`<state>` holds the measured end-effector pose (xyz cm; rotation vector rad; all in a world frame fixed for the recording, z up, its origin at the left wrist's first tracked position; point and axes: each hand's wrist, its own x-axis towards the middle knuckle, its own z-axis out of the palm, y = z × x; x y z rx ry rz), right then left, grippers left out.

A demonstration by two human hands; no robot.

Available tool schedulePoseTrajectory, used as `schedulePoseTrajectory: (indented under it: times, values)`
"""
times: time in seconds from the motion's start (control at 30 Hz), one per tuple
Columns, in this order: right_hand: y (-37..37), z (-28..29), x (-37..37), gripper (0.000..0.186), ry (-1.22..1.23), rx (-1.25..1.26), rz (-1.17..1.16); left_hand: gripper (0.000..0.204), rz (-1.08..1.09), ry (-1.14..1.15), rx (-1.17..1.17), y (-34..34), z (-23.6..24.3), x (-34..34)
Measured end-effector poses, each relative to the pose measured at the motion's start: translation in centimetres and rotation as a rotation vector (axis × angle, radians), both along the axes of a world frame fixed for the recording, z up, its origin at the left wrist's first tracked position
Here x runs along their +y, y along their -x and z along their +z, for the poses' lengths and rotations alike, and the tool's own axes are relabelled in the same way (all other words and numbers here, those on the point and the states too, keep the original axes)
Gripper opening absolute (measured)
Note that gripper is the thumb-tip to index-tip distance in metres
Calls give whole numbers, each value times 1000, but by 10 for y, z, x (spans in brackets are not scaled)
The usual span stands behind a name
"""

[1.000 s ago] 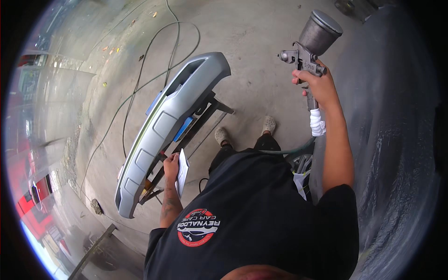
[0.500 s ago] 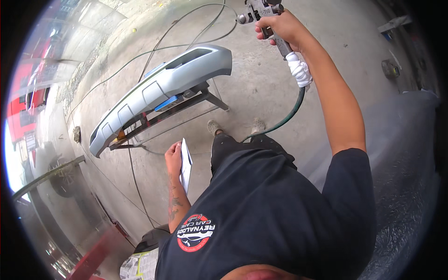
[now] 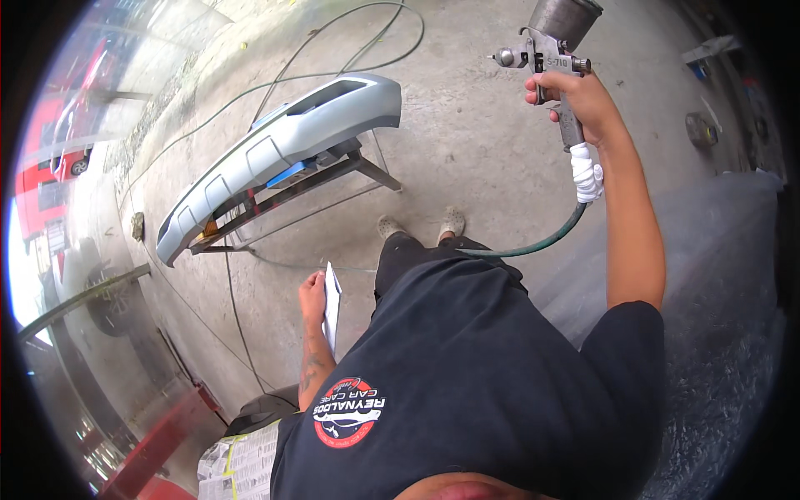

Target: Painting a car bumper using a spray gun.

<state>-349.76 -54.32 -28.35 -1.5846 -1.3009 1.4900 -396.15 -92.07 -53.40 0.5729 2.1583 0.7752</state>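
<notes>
My right hand (image 3: 587, 104) is wrapped round the handle of a metal spray gun (image 3: 550, 62), with a grey cup on top and its nozzle pointing left. White cloth (image 3: 587, 173) is wound round the base of the handle, where a dark green hose (image 3: 542, 243) joins. Low by my side, my left hand (image 3: 312, 296) grips a folded white sheet (image 3: 332, 308), seen nearly edge-on. Ahead of me and to the left, a silver-grey car bumper (image 3: 283, 154) rests on a dark metal stand (image 3: 325, 173), apart from both hands.
The air hose (image 3: 275, 83) loops over the concrete floor (image 3: 483, 150) behind the bumper. Clear plastic sheeting (image 3: 708, 333) hangs or lies at the right. Newspaper-covered material (image 3: 242, 458) and a red beam (image 3: 158, 442) are at the lower left.
My right hand has moved right and toward me with the spray gun, bringing its cup into view. The left hand, still holding the sheet, sits slightly lower in view.
</notes>
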Motion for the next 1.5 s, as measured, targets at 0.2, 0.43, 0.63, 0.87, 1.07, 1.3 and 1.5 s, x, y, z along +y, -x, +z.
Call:
schedulePoseTrajectory:
  times: [0.2,0.43,0.63,0.87,1.07,1.3,1.5]
  values:
    - [-10,-9,-16,25,5,-31,42,30,-19,-26,-25,-3,23,23]
    - [-26,-35,-84,33,-31,-49,-84,31,20,38,-9,-20,21,-4]
    - [0,-58,-144,51,-176,-12,154,34,20,137,14,-36,20,-11]
    - [30,-60,-170,51,-454,13,379,34,37,140,43,-40,14,-24]
    - [48,-85,-182,53,-574,17,484,33,80,152,17,-40,8,-48]
    - [61,-95,-198,43,-556,70,732,31,106,158,78,-46,12,-55]
    - [29,-105,-199,49,-614,-32,491,30,152,144,31,-44,5,-72]
